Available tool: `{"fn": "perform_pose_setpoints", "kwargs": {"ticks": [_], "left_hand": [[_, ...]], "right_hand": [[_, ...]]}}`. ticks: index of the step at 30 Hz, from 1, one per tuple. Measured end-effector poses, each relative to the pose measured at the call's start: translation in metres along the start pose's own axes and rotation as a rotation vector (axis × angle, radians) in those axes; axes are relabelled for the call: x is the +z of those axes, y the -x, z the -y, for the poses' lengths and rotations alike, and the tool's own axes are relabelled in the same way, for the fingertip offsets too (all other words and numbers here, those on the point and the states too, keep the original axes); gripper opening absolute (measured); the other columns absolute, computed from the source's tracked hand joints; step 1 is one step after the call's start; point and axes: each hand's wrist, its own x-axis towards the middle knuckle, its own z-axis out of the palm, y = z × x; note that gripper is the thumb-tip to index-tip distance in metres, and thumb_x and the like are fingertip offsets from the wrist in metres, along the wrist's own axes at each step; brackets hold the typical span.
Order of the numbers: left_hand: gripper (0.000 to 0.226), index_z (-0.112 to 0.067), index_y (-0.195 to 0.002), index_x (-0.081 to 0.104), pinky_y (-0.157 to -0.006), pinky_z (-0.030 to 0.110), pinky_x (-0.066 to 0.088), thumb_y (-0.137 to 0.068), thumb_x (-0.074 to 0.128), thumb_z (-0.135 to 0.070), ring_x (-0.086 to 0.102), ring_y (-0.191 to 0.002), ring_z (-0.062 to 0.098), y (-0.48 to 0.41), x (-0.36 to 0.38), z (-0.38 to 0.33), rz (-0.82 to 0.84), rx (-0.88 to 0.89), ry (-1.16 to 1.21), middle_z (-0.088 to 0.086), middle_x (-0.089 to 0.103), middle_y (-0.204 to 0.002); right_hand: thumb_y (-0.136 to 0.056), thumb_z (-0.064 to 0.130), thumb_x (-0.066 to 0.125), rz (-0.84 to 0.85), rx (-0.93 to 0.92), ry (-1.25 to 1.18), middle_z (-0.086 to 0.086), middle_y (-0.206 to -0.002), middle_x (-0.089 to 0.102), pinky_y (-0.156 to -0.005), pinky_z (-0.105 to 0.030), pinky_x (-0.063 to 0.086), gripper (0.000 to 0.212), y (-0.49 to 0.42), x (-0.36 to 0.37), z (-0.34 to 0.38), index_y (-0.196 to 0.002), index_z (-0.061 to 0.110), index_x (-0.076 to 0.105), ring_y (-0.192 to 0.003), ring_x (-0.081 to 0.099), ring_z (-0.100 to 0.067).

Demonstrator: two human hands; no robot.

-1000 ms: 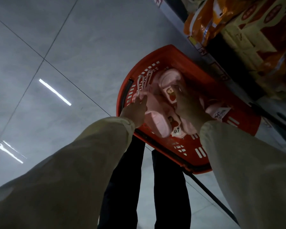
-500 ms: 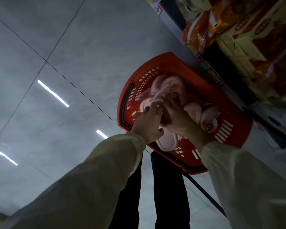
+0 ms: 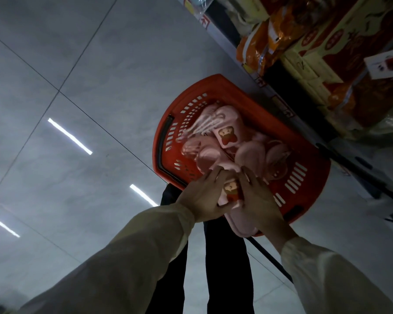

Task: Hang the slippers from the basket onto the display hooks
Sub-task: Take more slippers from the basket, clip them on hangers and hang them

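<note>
Both hands met in the lower centre of the frame, over the near rim of the red basket. The left hand gripped the held slipper from the left, fingers curled over its top. The right hand clasped it from the right, fingers wrapped over the strap. The slipper's long axis ran from the centre of the frame down towards the lower right, and its rounded free end pointed to the bottom edge, past the basket's rim. Whether a second slipper lay behind it could not be told.

Between the two hands showed a label bearing a small cartoon figure above a red shape; no writing on it was legible. A second, matching label sat on a slipper in the basket, in the middle of the frame. The other pink slippers lay heaped there, too overlapped to count, with blurred white hangers at their upper left.

At the upper right stood shelves of orange packets and red-and-cream boxes; their print and the red-marked shelf tags were unreadable. Three light streaks crossed the grey floor at the left.
</note>
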Motion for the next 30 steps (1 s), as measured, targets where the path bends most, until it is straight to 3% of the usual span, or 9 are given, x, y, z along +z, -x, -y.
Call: {"fn": "perform_pose_setpoints", "kwargs": {"ticks": [3, 7, 10, 12, 15, 19, 23, 26, 30], "left_hand": [[0.069, -0.011, -0.142, 0.041, -0.077, 0.044, 0.059, -0.094, 0.047, -0.060, 0.061, -0.110, 0.031, 0.001, 0.001, 0.012, -0.012, -0.038, -0.083, 0.013, 0.049, -0.139], [0.071, -0.012, -0.152, 0.028, -0.091, 0.046, 0.054, -0.097, 0.046, -0.053, 0.056, -0.121, 0.036, -0.006, 0.003, 0.026, 0.120, -0.167, -0.232, 0.018, 0.036, -0.151], [0.067, -0.016, -0.152, 0.026, -0.096, 0.045, 0.048, -0.097, 0.053, -0.043, 0.050, -0.126, 0.035, -0.014, -0.006, 0.029, 0.180, -0.206, -0.317, 0.016, 0.034, -0.150], [0.068, -0.015, -0.152, 0.024, -0.095, 0.046, 0.047, -0.094, 0.056, -0.034, 0.047, -0.126, 0.035, -0.020, -0.013, 0.028, 0.218, -0.224, -0.361, 0.016, 0.032, -0.149], [0.068, -0.013, -0.154, 0.020, -0.100, 0.049, 0.045, -0.096, 0.053, -0.025, 0.039, -0.135, 0.040, -0.035, -0.016, 0.030, 0.251, -0.274, -0.369, 0.018, 0.023, -0.157], [0.067, -0.013, -0.156, 0.017, -0.108, 0.050, 0.040, -0.101, 0.048, -0.033, 0.030, -0.142, 0.041, -0.061, -0.021, 0.033, 0.229, -0.293, -0.414, 0.019, 0.020, -0.160], [0.066, -0.025, -0.156, 0.021, -0.117, 0.057, 0.025, -0.099, 0.051, -0.039, 0.022, -0.145, 0.044, -0.087, -0.026, 0.032, 0.274, -0.255, -0.494, 0.017, 0.015, -0.162], [0.055, -0.042, -0.153, 0.027, -0.114, 0.059, 0.026, -0.101, 0.044, -0.030, 0.026, -0.144, 0.042, -0.112, -0.026, 0.029, 0.340, -0.205, -0.541, 0.015, 0.007, -0.164], [0.051, -0.044, -0.151, 0.033, -0.116, 0.050, 0.025, -0.103, 0.046, -0.036, 0.019, -0.149, 0.037, -0.136, -0.029, 0.014, 0.409, -0.265, -0.452, 0.010, -0.006, -0.166]], "right_hand": [[-0.078, 0.025, 0.056, -0.138, 0.042, -0.084, -0.014, -0.152, 0.041, -0.095, -0.049, 0.052, 0.073, 0.016, -0.009, -0.007, -0.148, 0.027, 0.036, -0.122, 0.054, -0.041], [-0.069, 0.018, 0.081, -0.151, 0.151, -0.130, -0.009, -0.153, 0.038, -0.099, -0.034, 0.049, 0.096, 0.030, -0.022, -0.022, -0.146, 0.042, 0.029, -0.124, 0.056, -0.033], [-0.069, 0.008, 0.083, -0.069, 0.124, -0.169, -0.002, -0.157, 0.031, -0.106, -0.027, 0.040, 0.103, 0.038, -0.027, -0.020, -0.144, 0.053, 0.027, -0.133, 0.048, -0.027], [-0.064, 0.003, 0.084, -0.007, 0.073, -0.220, 0.008, -0.157, 0.025, -0.112, -0.027, 0.037, 0.109, 0.049, -0.028, -0.012, -0.140, 0.056, 0.028, -0.138, 0.040, -0.019], [-0.072, 0.006, 0.082, 0.003, 0.010, -0.372, 0.036, -0.147, 0.024, -0.110, -0.010, 0.025, 0.095, 0.070, -0.027, 0.003, -0.139, 0.054, 0.033, -0.137, 0.030, 0.003], [-0.079, 0.025, 0.080, 0.026, -0.049, -0.204, 0.016, -0.158, 0.012, -0.115, -0.025, 0.023, 0.100, 0.087, -0.016, 0.012, -0.146, 0.062, 0.015, -0.141, 0.012, -0.005], [-0.080, 0.023, 0.078, 0.057, 0.029, -0.262, 0.015, -0.159, 0.014, -0.116, -0.024, 0.023, 0.099, 0.086, -0.013, 0.010, -0.142, 0.066, 0.015, -0.144, 0.015, -0.008], [-0.082, 0.015, 0.073, 0.077, 0.103, -0.275, 0.011, -0.159, 0.015, -0.114, -0.029, 0.028, 0.098, 0.077, -0.018, 0.011, -0.139, 0.067, 0.013, -0.144, 0.020, -0.017], [-0.084, 0.004, 0.060, 0.092, 0.148, -0.279, 0.008, -0.161, 0.016, -0.115, -0.034, 0.029, 0.093, 0.065, -0.022, 0.015, -0.147, 0.057, 0.017, -0.144, 0.022, -0.021]]}}
